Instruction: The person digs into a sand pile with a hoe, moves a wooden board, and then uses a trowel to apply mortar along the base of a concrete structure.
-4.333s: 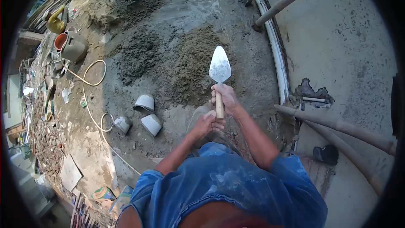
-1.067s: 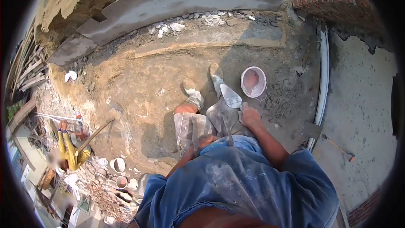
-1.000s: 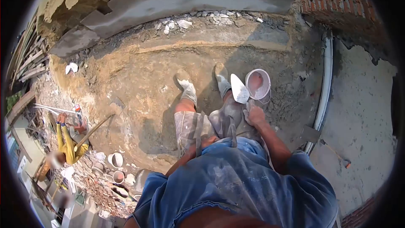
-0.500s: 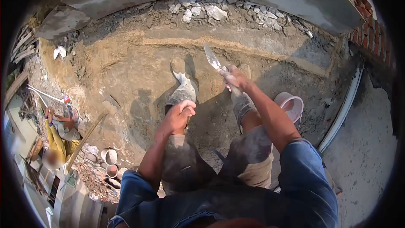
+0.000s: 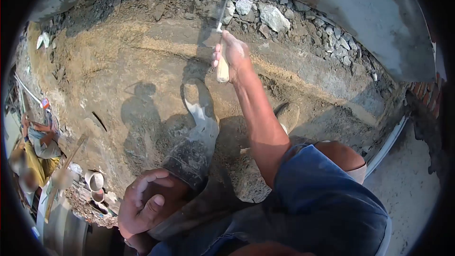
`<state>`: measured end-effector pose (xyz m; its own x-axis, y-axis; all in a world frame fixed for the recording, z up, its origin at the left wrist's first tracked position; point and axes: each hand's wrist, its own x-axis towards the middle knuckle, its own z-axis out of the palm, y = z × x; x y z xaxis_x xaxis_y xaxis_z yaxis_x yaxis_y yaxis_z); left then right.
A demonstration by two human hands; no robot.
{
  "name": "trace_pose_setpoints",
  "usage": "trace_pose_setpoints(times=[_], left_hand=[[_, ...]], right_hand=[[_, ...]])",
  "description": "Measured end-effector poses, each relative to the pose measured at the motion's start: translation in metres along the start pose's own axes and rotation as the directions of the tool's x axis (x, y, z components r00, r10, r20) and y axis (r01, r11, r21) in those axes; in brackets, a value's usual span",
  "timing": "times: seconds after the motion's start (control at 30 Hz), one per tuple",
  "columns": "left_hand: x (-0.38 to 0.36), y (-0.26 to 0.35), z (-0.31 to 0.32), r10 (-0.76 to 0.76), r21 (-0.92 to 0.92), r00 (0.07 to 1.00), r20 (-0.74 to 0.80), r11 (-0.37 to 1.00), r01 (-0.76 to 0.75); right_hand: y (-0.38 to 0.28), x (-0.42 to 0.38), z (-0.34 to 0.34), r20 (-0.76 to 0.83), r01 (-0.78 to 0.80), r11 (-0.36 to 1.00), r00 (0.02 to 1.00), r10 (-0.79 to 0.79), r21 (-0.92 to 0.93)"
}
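My right hand (image 5: 233,54) reaches far forward, its fingers wrapped round the pale wooden handle of a trowel (image 5: 222,68). The trowel's thin blade points away from me, its tip over the broken stones (image 5: 274,17) at the foot of a grey wall (image 5: 365,14). Low on the left, my left hand (image 5: 143,204) hangs beside my bent leg with curled fingers apart and nothing in it. My dirt-covered left boot (image 5: 196,114) stands on the bare soil below the trowel; my right boot (image 5: 288,115) is partly hidden behind my right forearm.
A low ridge of sandy soil (image 5: 170,47) runs along the stones. On the left are a long-handled tool (image 5: 66,170), several small buckets (image 5: 95,180) and a seated person (image 5: 40,147). A pale pipe-like strip (image 5: 386,144) borders concrete on the right.
My right hand has carried the trowel forward to the stones. My left hand has dropped back and left, its fingers spreading. I lean forward, and the pink bucket is out of sight.
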<state>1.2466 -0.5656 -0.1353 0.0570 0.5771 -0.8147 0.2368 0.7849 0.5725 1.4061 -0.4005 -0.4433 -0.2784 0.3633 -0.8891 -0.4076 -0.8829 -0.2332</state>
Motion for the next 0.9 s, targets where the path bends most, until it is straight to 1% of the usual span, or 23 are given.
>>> trace_pose_setpoints(times=[0.03,0.07,0.1,0.13,0.2,0.23,0.3,0.33,0.37,0.4,0.43,0.47,0.5,0.57,0.63,0.67,0.7,0.73,0.77,0.8,0.83,0.87,0.9], left_hand=[[-0.005,-0.003,-0.002,0.01,-0.026,0.996,-0.088,1.0,-0.012],[-0.012,-0.006,-0.003,0.018,-0.049,0.986,-0.168,0.998,-0.026],[-0.018,-0.009,-0.001,0.042,-0.001,0.973,-0.228,0.999,-0.043],[-0.023,-0.01,0.004,0.064,-0.01,0.969,-0.24,0.998,-0.069],[-0.034,-0.008,0.012,0.104,0.097,0.944,-0.312,0.992,-0.077],[-0.04,-0.005,0.019,0.113,0.103,0.937,-0.331,0.991,-0.083],[-0.042,0.002,0.03,0.216,0.209,0.921,-0.323,0.966,-0.154],[-0.044,0.004,0.034,0.215,0.221,0.919,-0.331,0.964,-0.146],[-0.045,0.006,0.036,0.2,0.205,0.939,-0.28,0.968,-0.145],[-0.037,0.009,0.036,0.207,0.191,0.953,-0.223,0.968,-0.165],[-0.025,0.01,0.031,0.225,0.188,0.951,-0.212,0.964,-0.186],[-0.017,0.009,0.02,0.21,0.19,0.975,-0.069,0.962,-0.193],[-0.011,0.013,0.011,0.174,0.202,0.981,0.081,0.961,-0.187],[0.02,0.023,0.005,0.23,0.242,0.972,0.054,0.941,-0.237],[0.06,0.037,0.002,0.21,0.376,0.978,0.003,0.906,-0.196],[0.075,0.041,0.005,0.214,0.381,0.976,0.042,0.899,-0.214],[0.091,0.046,0.008,0.237,0.394,0.972,0.009,0.892,-0.221],[0.104,0.051,0.01,0.255,0.407,0.967,-0.028,0.886,-0.222],[0.112,0.052,0.014,0.273,0.398,0.962,0.006,0.882,-0.253],[0.116,0.058,0.016,0.282,0.421,0.958,0.043,0.865,-0.274],[0.118,0.067,0.019,0.218,0.497,0.972,0.085,0.836,-0.231],[0.122,0.073,0.022,0.151,0.568,0.981,0.123,0.8,-0.195],[0.128,0.076,0.024,0.16,0.58,0.973,0.167,0.782,-0.228]], right_hand=[[-0.01,-0.015,-0.008,-0.089,0.112,0.994,0.99,-0.111,0.003],[-0.008,-0.024,-0.018,-0.257,0.185,0.982,0.951,-0.172,0.029],[-0.001,-0.035,-0.016,-0.308,0.216,0.974,0.924,-0.227,-0.071],[0.005,-0.043,-0.007,-0.351,0.243,0.954,0.89,-0.291,-0.173],[0.031,-0.035,0.038,-0.085,0.189,0.862,0.962,-0.258,-0.47],[0.041,-0.021,0.051,-0.063,0.202,0.86,0.963,-0.261,-0.47],[0.05,0.035,0.071,0.043,0.167,0.936,0.986,-0.162,-0.31],[0.053,0.05,0.076,0.088,0.119,0.966,0.991,-0.102,-0.227],[0.031,0.052,0.058,-0.024,0.056,0.957,0.998,-0.065,-0.283],[0.022,0.04,0.052,-0.014,0.074,0.957,0.997,-0.081,-0.279],[0.019,0.02,0.032,-0.059,0.134,0.939,0.985,-0.161,-0.317],[0.024,0.001,0.011,-0.121,0.165,0.923,0.968,-0.218,-0.347],[0.031,-0.01,-0.005,-0.152,0.146,0.934,0.967,-0.204,-0.325],[0.028,-0.012,-0.017,-0.221,0.124,0.98,0.963,-0.157,-0.159],[0.023,-0.026,-0.006,-0.171,0.148,0.93,0.962,-0.215,-0.336],[0.018,-0.021,-0.001,-0.018,0.257,0.847,0.954,-0.299,-0.465],[0.03,0.037,-0.006,0.195,0.49,0.533,0.835,-0.515,-0.69],[0.007,0.048,-0.004,0.436,0.55,0.0,0.66,-0.612,-0.835],[-0.051,0.012,0.006,0.427,0.458,0.298,0.889,-0.165,-0.838],[-0.086,0.016,-0.004,0.486,0.471,0.182,0.872,0.048,-0.863],[-0.118,0.025,-0.022,0.587,0.589,-0.142,0.807,0.059,-0.796],[-0.144,0.028,-0.047,0.651,0.621,-0.453,0.751,0.111,-0.64],[-0.176,0.003,-0.075,0.561,0.494,-0.559,0.826,0.061,-0.666]])
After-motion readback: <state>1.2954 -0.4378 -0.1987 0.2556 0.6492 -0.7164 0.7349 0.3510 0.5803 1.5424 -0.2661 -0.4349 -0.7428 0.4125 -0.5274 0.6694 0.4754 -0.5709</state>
